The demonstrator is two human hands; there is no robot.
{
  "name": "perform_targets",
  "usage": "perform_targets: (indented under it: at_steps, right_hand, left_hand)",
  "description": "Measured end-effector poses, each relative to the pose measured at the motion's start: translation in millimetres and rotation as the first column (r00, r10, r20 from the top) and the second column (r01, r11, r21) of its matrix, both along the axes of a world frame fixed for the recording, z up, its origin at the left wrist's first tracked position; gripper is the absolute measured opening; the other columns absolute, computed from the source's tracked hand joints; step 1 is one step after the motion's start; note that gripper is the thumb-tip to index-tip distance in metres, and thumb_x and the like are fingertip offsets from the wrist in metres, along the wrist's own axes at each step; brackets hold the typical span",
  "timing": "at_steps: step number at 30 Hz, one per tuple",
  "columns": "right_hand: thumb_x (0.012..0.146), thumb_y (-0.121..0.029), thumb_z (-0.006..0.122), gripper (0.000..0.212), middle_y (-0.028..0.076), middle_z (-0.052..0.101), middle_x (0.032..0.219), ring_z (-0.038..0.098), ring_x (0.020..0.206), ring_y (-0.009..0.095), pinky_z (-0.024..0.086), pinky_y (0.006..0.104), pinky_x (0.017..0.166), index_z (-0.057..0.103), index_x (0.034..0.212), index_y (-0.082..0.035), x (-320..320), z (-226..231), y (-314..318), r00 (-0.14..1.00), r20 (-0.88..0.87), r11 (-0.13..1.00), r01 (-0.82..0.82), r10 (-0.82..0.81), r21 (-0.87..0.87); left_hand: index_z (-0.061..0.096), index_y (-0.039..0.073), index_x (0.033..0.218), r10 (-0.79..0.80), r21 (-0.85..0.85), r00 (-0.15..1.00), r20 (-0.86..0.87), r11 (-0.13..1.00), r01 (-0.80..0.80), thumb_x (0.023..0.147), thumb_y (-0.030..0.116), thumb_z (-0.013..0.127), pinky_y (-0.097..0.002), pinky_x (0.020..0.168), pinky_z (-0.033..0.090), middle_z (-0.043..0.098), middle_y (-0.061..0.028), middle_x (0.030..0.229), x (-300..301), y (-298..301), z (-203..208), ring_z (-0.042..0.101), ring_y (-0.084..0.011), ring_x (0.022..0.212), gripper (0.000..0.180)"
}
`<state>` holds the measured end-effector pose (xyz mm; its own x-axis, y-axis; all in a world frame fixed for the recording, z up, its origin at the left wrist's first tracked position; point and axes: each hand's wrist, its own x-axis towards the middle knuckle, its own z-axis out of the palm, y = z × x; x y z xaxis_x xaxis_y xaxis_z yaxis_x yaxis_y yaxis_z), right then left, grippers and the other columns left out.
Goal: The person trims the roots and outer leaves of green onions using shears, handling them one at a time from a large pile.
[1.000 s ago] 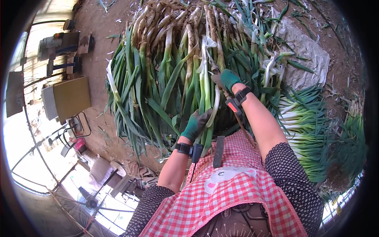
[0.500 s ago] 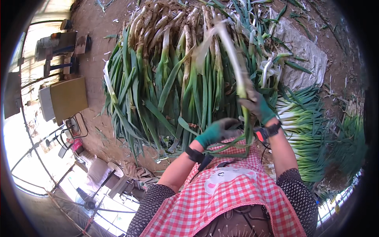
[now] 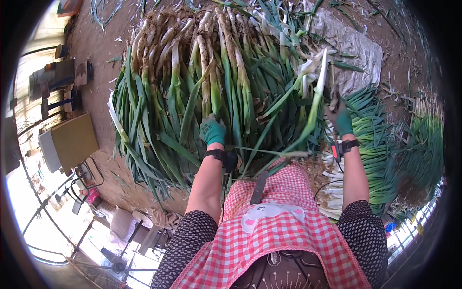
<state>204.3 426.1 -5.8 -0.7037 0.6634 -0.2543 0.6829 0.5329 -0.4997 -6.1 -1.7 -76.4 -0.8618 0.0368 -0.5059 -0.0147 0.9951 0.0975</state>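
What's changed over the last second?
The left hand let go of the white-stemmed leek and is now at the big heap, left of where it was. The right hand swung right, bringing that leek to the heap's right side; whether it still grips it is unclear. The heap stayed put.

The left hand (image 3: pixel 212 129) and right hand (image 3: pixel 340 119) are wearing green gloves (image 3: pixel 345 124) greying toward the fingers, the left one bearing dark print. Black wristbands (image 3: pixel 350 143) are circling both wrists, the left carrying a black box (image 3: pixel 231 160), the right a red-and-black unit (image 3: pixel 336 151) trailing thin cable (image 3: pixel 340 167). Dark sleeves (image 3: pixel 188 236) are showing pale speckles. A red-and-white gingham apron (image 3: pixel 288 237) is displaying a white, pink-eared animal patch (image 3: pixel 274 211); beneath, a brown top (image 3: pixel 260 275) is showing pale stitching.
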Motion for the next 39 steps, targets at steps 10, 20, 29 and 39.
perform_targets:
  at_steps: [10, 20, 29, 39]
  right_hand:
    - [0.077, -0.049, 0.079, 0.061, 0.024, 0.074, 0.108, 0.072, 0.104, 0.040, 0.056, 0.0443, 0.088, 0.068, 0.115, -0.002, -79, -18, -193, 0.848, 0.282, 0.742, -0.178, 0.449, -0.646]
    - [0.086, -0.058, 0.070, 0.057, 0.026, 0.074, 0.096, 0.072, 0.096, 0.044, 0.057, 0.0496, 0.086, 0.074, 0.100, -0.003, -91, 68, -258, 0.796, 0.213, 0.712, -0.343, 0.566, -0.612]
    - [0.088, -0.056, 0.065, 0.056, 0.028, 0.072, 0.091, 0.072, 0.092, 0.045, 0.058, 0.0507, 0.081, 0.077, 0.094, -0.002, -96, 45, -271, 0.826, 0.244, 0.773, -0.312, 0.508, -0.553]
    - [0.087, -0.058, 0.064, 0.068, 0.029, 0.071, 0.090, 0.073, 0.084, 0.043, 0.058, 0.0505, 0.074, 0.072, 0.103, 0.008, -216, -1, -249, 0.828, 0.377, 0.777, -0.107, 0.415, -0.621]
  left_hand:
    - [0.060, 0.005, 0.115, 0.443, 0.491, 0.844, 0.302, 0.686, -0.536, 0.091, 0.017, 0.068, -0.0386, 0.072, 0.053, 0.069, -0.0103, 0.092, 23, -20, -27, 0.068, -0.0247, 0.083, 0.027]
    - [0.064, 0.002, 0.123, 0.159, 0.810, 0.868, 0.470, 0.313, -0.496, 0.098, 0.025, 0.066, -0.0296, 0.083, 0.054, 0.068, -0.0048, 0.094, -14, -74, -18, 0.068, -0.0195, 0.089, 0.034]
    - [0.074, -0.001, 0.102, 0.446, 0.652, 0.697, 0.562, 0.279, -0.705, 0.102, 0.036, 0.064, -0.0305, 0.067, 0.050, 0.071, -0.0022, 0.086, -10, -37, 27, 0.061, -0.0110, 0.074, 0.038]
    - [0.074, -0.005, 0.108, 0.437, 0.527, 0.716, 0.544, 0.485, -0.697, 0.105, 0.051, 0.054, -0.0380, 0.074, 0.051, 0.072, -0.0094, 0.087, 0, -15, 88, 0.062, -0.0192, 0.078, 0.059]
